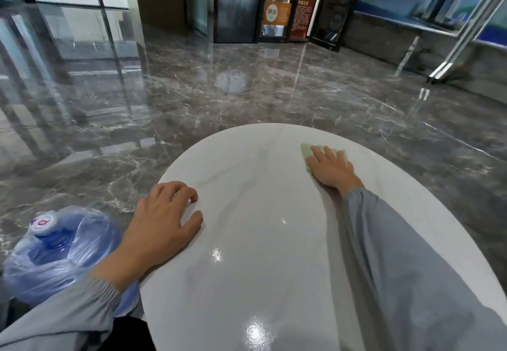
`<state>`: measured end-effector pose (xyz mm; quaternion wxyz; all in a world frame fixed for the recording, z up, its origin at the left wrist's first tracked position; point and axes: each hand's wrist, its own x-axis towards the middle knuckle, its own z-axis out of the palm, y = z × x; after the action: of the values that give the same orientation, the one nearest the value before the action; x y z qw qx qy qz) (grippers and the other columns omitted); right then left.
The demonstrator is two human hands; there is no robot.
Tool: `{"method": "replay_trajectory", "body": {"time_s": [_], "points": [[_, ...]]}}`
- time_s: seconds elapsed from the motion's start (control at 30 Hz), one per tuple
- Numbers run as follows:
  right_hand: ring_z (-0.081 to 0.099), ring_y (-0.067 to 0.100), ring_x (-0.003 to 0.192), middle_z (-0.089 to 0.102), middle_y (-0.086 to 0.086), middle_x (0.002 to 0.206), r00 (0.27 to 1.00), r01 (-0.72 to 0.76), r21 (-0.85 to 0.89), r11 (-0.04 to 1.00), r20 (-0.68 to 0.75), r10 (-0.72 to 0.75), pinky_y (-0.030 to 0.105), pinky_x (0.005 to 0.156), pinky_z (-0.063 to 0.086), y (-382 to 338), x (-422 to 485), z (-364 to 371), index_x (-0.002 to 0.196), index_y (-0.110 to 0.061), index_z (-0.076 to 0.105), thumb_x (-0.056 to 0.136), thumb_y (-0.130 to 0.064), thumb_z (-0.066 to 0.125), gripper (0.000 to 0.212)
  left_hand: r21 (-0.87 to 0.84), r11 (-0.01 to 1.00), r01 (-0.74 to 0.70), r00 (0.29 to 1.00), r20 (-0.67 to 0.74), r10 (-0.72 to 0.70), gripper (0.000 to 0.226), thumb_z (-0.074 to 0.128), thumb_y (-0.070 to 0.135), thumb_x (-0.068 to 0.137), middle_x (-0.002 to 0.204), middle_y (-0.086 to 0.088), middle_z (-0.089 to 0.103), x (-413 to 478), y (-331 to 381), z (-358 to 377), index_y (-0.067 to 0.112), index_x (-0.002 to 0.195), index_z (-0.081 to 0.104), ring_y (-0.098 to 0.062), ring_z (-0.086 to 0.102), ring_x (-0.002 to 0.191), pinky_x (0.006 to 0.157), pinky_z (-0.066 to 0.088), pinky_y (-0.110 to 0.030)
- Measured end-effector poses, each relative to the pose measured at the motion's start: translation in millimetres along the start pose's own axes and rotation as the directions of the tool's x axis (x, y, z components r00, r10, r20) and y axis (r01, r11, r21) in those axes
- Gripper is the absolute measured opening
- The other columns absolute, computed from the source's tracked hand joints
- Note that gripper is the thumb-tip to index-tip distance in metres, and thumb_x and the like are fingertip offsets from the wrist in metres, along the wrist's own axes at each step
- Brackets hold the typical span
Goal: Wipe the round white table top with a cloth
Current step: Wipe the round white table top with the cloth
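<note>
Grey sleeves (411, 282) frame the near rim of the round white tabletop (260, 254). At its left edge the left hand (167, 219) rests with loosely bent fingers, gripping nothing, likely a brace while the body leans in. Far right, the right hand (330, 168) lies flat, fingers straight, pressing the green cloth (306, 150) onto the surface — spread wide to wipe. A blue water bottle (55, 246) stands on the floor, near left
</note>
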<state>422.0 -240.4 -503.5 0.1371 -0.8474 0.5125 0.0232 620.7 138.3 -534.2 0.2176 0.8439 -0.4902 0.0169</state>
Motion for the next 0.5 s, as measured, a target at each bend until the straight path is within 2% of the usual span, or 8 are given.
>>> {"method": "replay_trajectory", "body": {"time_s": [0.13,0.23,0.4,0.5], "points": [[-0.001,0.034,0.159,0.005,-0.009,0.174,0.979,-0.203,-0.005,0.979,-0.027,0.203,0.059,0.123,0.006,109.1,-11.4,-20.9,0.16,-0.046,0.016,0.103,-0.058,0.021,0.059,0.004,1.0,0.007,0.999,0.046,-0.007,0.051,0.032,0.072,0.081,0.124,0.017,0.045,13.0,2.8,-5.4,0.04,0.114,0.054,-0.02,0.039,0.128,0.093,0.035,-0.042],[0.0,0.035,0.159,0.008,-0.009,0.173,0.961,-0.273,0.002,0.962,-0.036,0.273,0.059,0.123,0.007,143.4,-16.6,-28.3,0.159,-0.047,0.018,0.102,-0.058,0.021,0.058,-0.02,1.0,0.007,0.998,0.057,-0.006,0.058,0.032,0.075,0.078,0.132,0.014,0.049,38.6,12.2,-7.2,0.042,0.119,0.057,-0.023,0.039,0.131,0.101,0.038,-0.054],[-0.011,0.04,0.158,-0.005,-0.008,0.175,0.943,-0.333,0.035,0.942,0.008,0.333,0.061,0.124,-0.006,121.8,-5.5,-26.0,0.163,-0.048,0.007,0.102,-0.061,0.017,0.063,0.033,0.999,-0.013,0.995,0.1,0.009,0.062,0.03,0.083,0.078,0.14,0.018,0.048,56.6,11.6,8.2,0.052,0.125,0.056,-0.026,0.036,0.139,0.108,0.031,-0.063],[-0.014,0.039,0.158,-0.008,-0.008,0.174,0.984,-0.174,0.023,0.984,0.028,0.174,0.061,0.124,-0.009,55.6,9.9,-17.9,0.164,-0.048,0.006,0.104,-0.06,0.014,0.062,0.047,0.999,-0.026,0.996,0.081,0.022,0.063,0.031,0.084,0.079,0.14,0.019,0.048,53.0,6.5,11.1,0.054,0.128,0.055,-0.024,0.035,0.14,0.108,0.031,-0.062]]}}
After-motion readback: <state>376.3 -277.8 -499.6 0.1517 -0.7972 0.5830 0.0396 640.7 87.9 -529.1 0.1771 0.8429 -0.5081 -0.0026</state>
